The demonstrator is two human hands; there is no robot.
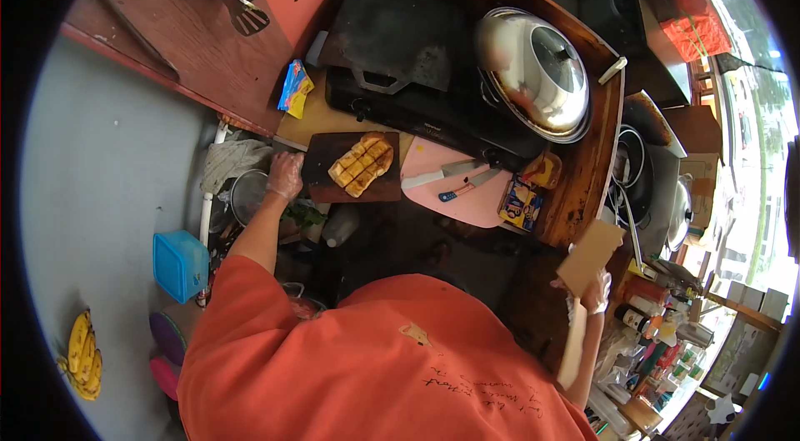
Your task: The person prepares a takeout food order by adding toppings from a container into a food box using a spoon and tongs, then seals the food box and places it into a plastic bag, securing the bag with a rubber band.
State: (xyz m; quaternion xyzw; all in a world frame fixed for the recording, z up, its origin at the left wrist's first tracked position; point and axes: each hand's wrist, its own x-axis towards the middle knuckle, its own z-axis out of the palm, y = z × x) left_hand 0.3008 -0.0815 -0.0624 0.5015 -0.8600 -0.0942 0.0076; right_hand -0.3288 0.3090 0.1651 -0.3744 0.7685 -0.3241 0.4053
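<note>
My left hand (286, 175), in a clear plastic glove, is at the left edge of a dark wooden board (318, 159), its fingers closed on that edge. On the board lies toasted bread (362, 164) cut into several pieces. Off to the right, my right hand (596, 291), also gloved, grips a piece of brown cardboard (590, 256). Between the hands is a pink cutting board (467, 206) bearing a knife with a pale handle (425, 179) and one with a blue handle (450, 195).
Behind the boards stands a black stove (433, 120) with a flat griddle (387, 32) and a domed steel lid (533, 66). A blue and yellow packet (295, 89) lies left of it. Bottles and jars (635, 318) crowd the lower right. Bananas (82, 355) hang at the far left.
</note>
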